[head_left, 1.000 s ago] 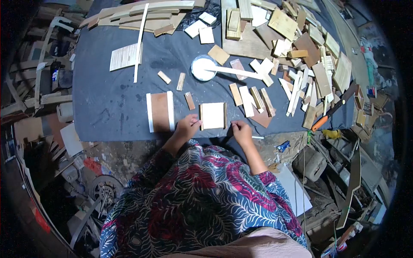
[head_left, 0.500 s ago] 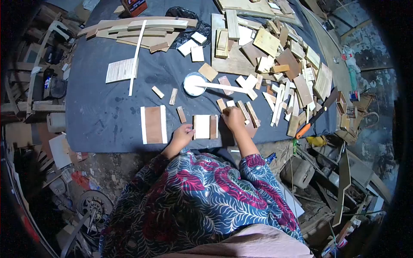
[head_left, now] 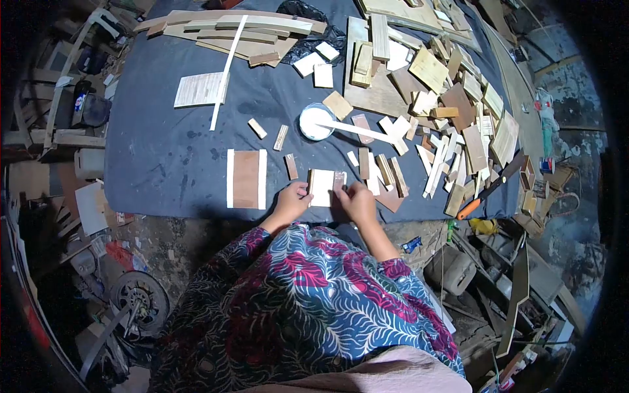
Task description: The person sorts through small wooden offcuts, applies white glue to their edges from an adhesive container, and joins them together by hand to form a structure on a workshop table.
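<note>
The left hand [head_left: 291,202], whose grip I cannot tell, seems to steady the white panel [head_left: 323,190] from the left, while the right hand [head_left: 359,202] pinches the brown strip [head_left: 339,179] opposite.

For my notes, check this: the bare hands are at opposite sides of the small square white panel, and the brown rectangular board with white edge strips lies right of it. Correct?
Not quite: the head view shows the brown rectangular board with white edge strips lying left of the small square white panel. The left hand and right hand are at the panel's opposite sides.
</note>
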A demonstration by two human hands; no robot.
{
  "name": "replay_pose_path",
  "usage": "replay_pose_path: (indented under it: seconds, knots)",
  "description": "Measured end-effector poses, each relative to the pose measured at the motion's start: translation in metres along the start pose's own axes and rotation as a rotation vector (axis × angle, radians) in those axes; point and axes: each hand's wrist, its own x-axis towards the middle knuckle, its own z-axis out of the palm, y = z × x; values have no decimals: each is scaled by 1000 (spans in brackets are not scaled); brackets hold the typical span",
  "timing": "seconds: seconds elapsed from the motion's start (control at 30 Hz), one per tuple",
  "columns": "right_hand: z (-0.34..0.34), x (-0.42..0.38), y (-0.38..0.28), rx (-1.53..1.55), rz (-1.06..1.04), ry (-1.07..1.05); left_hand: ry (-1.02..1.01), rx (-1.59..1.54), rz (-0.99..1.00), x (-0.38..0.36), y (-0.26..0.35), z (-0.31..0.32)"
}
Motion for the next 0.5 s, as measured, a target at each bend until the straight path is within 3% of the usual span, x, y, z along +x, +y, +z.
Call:
replay_pose_path:
  seconds: [0.23,0.5]
  knots:
    - [18,2,-8,-137,28,-121,12,10,1,1,0,0]
    - [25,-1,0,17,27,32,23,1,-8,2,-7,2]
